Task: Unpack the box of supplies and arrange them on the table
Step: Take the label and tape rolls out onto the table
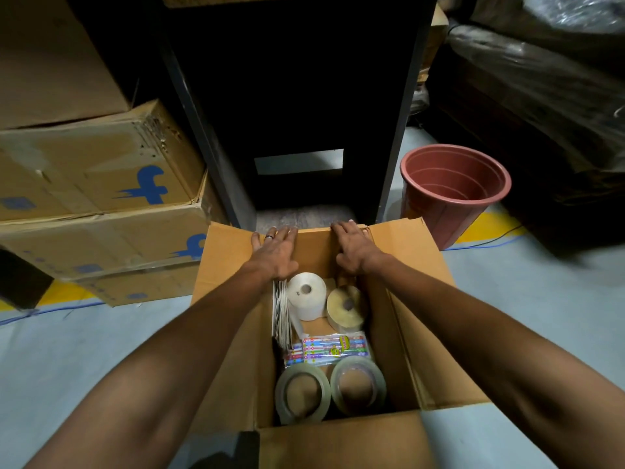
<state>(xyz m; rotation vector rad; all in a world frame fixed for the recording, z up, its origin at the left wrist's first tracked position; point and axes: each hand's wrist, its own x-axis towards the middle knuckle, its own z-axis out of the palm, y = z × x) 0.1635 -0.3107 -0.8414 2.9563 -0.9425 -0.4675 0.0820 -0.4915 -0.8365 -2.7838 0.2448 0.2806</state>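
Cardboard box (399, 316), open, on the grey floor (67, 350) in front of a dark table (297, 96); all four flaps turned out. Left hand (275, 250) and right hand (353, 247): both laid flat on the far flap, fingers (287, 233) straight and spread, clasping nothing, tips reaching the flap's far edge; a ring shows on the left hand. Judged as pressing the flap back to clear the opening. Contents, all still inside: white roll (307, 297), just below the left wrist, standing on end; yellowish roll (345, 308), just below the right wrist, beside the white one; stack of white paper goods (281, 316), on edge against the left wall, under the left forearm, exact kind not legible; clear packet of colourful pens or pencils (333, 348), nearer the wearer than the rolls, lying flat; two rolls of clear packing tape (302, 392) (357, 384), side by side at the near end, farthest from the fingers. Whether more lies beneath cannot be told. Progress: box opened; no supply seen out of the box, and the tabletop is out of view apart from a sliver at the upper edge. Remaining, by judgement: lift out every item and set it on the table, essentially the whole task. Surroundings: stacked printed cartons (101, 198) left of the left hand; red plastic bucket (453, 191) beyond and right of the right hand.
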